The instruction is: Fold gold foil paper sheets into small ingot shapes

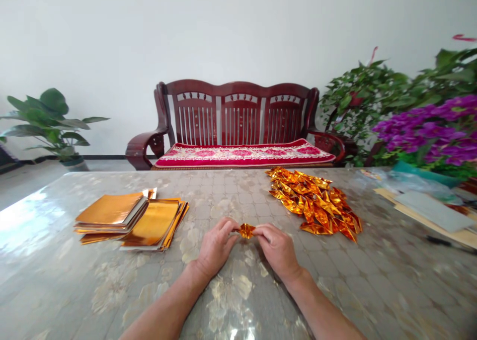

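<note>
Between my hands is a small folded gold foil paper ingot (246,230), its shiny middle bulging out. My left hand (219,244) pinches its left tip between thumb and fingers. The opposite tip is pinched by my right hand (278,246). To the left lie stacks of flat gold foil sheets (154,223), the farther stack (112,210) leaning beside the nearer one. A heap of folded gold foil ingots (315,201) spreads over the table to the right, beyond my right hand.
The table (231,300) has a glossy floral cover. At its right edge are cardboard and a grey sheet (434,211), a dark pen (439,241), clear plastic and purple flowers (432,128). Behind stands a wooden bench (240,114) with a red cushion; a potted plant (55,124) stands left.
</note>
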`<action>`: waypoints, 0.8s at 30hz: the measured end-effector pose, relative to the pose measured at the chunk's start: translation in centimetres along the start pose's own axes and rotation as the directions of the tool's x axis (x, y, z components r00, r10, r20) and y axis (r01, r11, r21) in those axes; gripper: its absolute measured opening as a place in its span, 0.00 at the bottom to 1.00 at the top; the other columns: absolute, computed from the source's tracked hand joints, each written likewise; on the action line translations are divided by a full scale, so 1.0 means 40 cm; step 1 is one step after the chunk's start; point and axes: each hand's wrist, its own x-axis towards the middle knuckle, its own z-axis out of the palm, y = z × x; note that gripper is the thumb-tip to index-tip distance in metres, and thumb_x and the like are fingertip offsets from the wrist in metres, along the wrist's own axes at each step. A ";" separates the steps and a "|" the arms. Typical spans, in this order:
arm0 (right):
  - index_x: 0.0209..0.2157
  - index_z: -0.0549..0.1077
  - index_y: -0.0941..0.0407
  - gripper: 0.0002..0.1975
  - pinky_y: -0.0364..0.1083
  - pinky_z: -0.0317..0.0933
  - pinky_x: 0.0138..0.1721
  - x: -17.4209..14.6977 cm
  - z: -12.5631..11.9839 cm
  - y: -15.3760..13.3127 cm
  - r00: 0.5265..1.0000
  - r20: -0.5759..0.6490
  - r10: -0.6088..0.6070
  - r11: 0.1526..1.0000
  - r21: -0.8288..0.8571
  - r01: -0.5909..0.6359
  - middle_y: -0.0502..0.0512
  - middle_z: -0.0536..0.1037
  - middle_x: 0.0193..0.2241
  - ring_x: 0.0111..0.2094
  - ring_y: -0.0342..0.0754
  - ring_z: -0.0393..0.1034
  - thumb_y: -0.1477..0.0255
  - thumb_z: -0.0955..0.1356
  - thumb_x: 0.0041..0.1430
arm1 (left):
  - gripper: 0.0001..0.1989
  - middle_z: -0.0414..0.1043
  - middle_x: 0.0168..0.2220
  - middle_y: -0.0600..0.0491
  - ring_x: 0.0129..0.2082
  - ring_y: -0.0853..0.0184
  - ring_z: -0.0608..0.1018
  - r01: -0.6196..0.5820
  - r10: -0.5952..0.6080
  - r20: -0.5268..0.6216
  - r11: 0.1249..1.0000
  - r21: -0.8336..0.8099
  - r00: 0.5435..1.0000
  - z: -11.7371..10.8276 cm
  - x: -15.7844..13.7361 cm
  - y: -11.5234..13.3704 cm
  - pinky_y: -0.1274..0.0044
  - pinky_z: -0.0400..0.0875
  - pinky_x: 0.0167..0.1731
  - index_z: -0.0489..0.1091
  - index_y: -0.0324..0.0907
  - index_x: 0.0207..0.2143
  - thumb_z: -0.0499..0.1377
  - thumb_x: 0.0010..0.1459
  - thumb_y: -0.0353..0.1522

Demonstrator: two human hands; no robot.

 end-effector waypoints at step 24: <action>0.31 0.79 0.52 0.10 0.46 0.68 0.37 0.004 0.011 0.043 0.985 -0.033 0.169 0.983 0.074 -0.166 0.51 0.82 0.30 0.33 0.48 0.77 0.76 0.65 0.52 | 0.17 0.76 0.35 0.52 0.37 0.68 0.77 0.029 -0.017 0.065 0.982 -0.186 0.998 -0.009 0.004 -0.025 0.75 0.71 0.44 0.74 0.44 0.48 0.48 0.64 0.27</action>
